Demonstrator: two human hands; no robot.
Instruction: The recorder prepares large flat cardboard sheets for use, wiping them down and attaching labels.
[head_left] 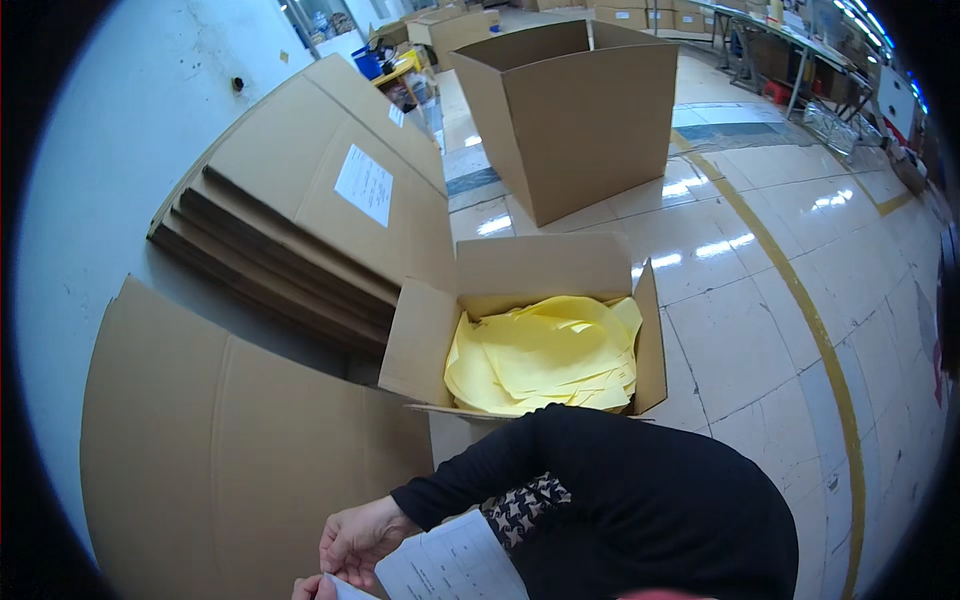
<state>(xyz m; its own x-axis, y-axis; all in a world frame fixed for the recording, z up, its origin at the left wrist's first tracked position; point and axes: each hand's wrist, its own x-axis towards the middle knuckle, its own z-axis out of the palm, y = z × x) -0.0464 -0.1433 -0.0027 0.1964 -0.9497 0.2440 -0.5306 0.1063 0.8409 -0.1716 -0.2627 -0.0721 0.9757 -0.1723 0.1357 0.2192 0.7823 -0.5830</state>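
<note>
At the bottom edge my left hand shows only in part, its thumb closed on a small visible piece of a white paper sheet. My right hand reaches across from the right in a black sleeve, fingers curled and pinched at the corner of that sheet, right by the left thumb. Beside the right wrist lies a white printed sheet, partly under the forearm; what supports it is hidden. A large flat cardboard panel stands to the left of both hands.
An open carton filled with yellow sheets sits ahead on the tiled floor. Behind it stands a taller open box. Flattened cartons, one bearing a white label, lean on the left wall. Workbenches stand far right.
</note>
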